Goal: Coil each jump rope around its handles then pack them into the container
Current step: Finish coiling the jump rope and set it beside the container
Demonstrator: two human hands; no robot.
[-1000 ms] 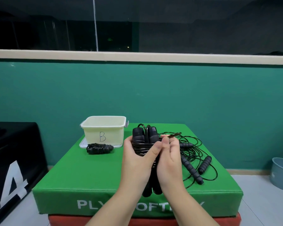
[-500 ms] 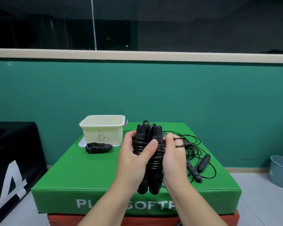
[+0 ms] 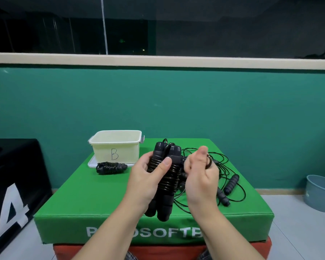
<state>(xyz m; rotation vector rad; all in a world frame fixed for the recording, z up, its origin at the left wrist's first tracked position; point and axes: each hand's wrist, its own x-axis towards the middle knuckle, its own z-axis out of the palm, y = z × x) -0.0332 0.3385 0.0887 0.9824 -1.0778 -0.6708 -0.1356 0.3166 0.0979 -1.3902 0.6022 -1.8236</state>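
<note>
Counting three jump ropes: one coiled rope (image 3: pixel 111 167) lying on the green box (image 3: pixel 94 194) just in front of the single container (image 3: pixel 115 149) marked B at 11 o'clock, one loose rope (image 3: pixel 231 182) spread at 2 o'clock, one wrapped bundle (image 3: pixel 165 177) held upright at centre. Left hand (image 3: pixel 148 182) curled round the bundle, thumb pressed on the coils. Right hand (image 3: pixel 201 177) just beside it, fingers loosely curled, pinching a small rope loop (image 3: pixel 209 163).

2 bare forearms, no sleeves; dark ring (image 3: pixel 209 163) on right hand (image 3: pixel 201 177).
</note>
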